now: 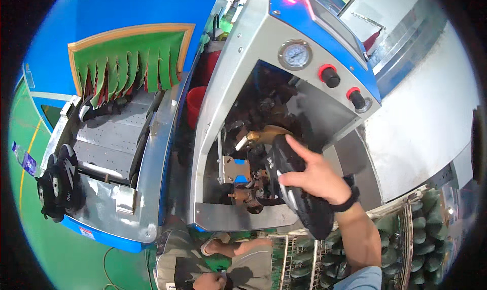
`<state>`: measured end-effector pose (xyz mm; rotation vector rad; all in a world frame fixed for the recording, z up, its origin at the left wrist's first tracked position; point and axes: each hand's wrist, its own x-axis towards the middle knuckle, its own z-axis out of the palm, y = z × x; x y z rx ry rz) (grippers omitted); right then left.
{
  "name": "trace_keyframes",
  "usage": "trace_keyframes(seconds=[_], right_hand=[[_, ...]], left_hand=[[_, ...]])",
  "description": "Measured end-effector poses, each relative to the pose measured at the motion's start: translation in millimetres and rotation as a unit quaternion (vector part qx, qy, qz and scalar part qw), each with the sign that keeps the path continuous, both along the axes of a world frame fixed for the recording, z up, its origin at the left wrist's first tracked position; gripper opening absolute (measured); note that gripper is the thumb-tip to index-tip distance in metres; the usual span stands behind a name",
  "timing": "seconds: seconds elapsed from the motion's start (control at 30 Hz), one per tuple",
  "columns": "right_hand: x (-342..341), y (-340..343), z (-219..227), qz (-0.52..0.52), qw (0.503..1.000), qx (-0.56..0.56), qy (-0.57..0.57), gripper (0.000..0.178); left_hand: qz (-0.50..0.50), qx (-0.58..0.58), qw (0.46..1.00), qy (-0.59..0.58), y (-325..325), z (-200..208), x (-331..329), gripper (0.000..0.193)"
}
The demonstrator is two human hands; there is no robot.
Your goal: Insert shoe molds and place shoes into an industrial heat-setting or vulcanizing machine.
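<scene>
Currently my right hand (319, 176) grips a black, white-trimmed shoe (310, 211), its length slanting forward-left across the grey metal machine's (243, 217) mouth, my left hand (209, 281) farther off below, its grip unclear.

A long, black, low-profile shoe (309, 213), its surface mostly dark and matte, is held by the right hand (318, 176). A pale, whitish patch curves along its left-hand edge, and small light markings show nearer its upper end. The shoe stands at a steep slant — upper end toward the left, rounded lower end toward the right and nearer the wearer. It is held before the open bay of a grey metal machine (246, 54), its lower end overlapping the bay's front sill in view. The thumb and an outstretched finger lie across it — which end is the toe is hard to tell under them.
</scene>
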<state>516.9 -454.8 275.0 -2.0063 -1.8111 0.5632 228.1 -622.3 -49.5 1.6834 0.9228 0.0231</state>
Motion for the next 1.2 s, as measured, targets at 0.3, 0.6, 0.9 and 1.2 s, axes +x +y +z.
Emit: trace_keyframes(seconds=[0.3,0.6,0.9,1.2], right_hand=[[-3,5,-33,-0.054,0.988,0.079,-0.118,0.091],[-14,-11,-53,-0.087,0.956,0.272,-0.072,0.083],[-28,-21,-49,-0.097,0.922,0.361,-0.101,0.089],[-36,-68,-43,-0.222,0.949,0.205,-0.087,0.126]], left_hand=[[0.029,-0.022,0.998,-0.047,36,-1,2,0.038],[0.025,0.066,0.993,-0.096,42,10,21,0.034],[0.004,0.037,0.988,-0.151,21,35,26,0.041],[0.152,0.244,0.911,-0.296,129,223,50,0.035]])
